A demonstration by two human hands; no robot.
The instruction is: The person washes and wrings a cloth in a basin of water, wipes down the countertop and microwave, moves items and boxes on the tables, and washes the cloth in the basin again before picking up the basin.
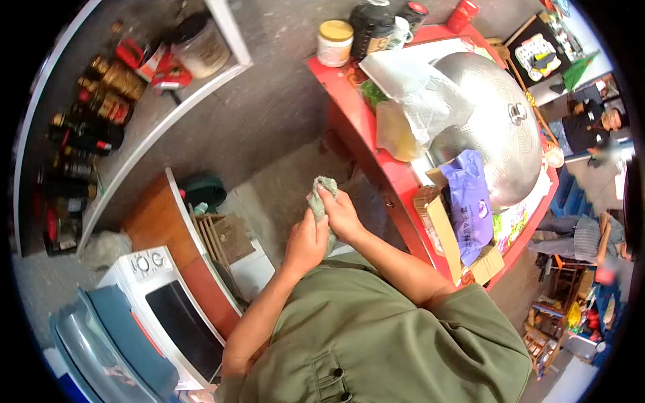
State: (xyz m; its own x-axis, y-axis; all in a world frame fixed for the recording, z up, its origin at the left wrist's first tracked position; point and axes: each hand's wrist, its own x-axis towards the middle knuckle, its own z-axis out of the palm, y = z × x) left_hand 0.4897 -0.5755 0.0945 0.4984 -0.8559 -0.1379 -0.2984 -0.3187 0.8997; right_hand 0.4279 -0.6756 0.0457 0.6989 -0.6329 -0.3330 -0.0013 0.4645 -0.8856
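In front of my body, both hands grip a bunched grey-green cloth (325, 183). My left hand (307, 242) is closed round its lower part, fingers wrapped. Just to the right and a little higher, my right hand (341, 213) is closed on the upper part, thumb pressed along it. A short end of cloth sticks out above the hands, and another bit hangs below between the wrists. The hands are close together, apart from the red table (376, 171) on the right.
On the table are a large perforated metal dome (494, 127), plastic bags (420, 94), a purple pack (469, 205) in a cardboard box (437, 232), and jars (334, 43). At left stand a white microwave (168, 309) and a shelf (144, 127) of bottles. Other people (594, 127) are at far right.
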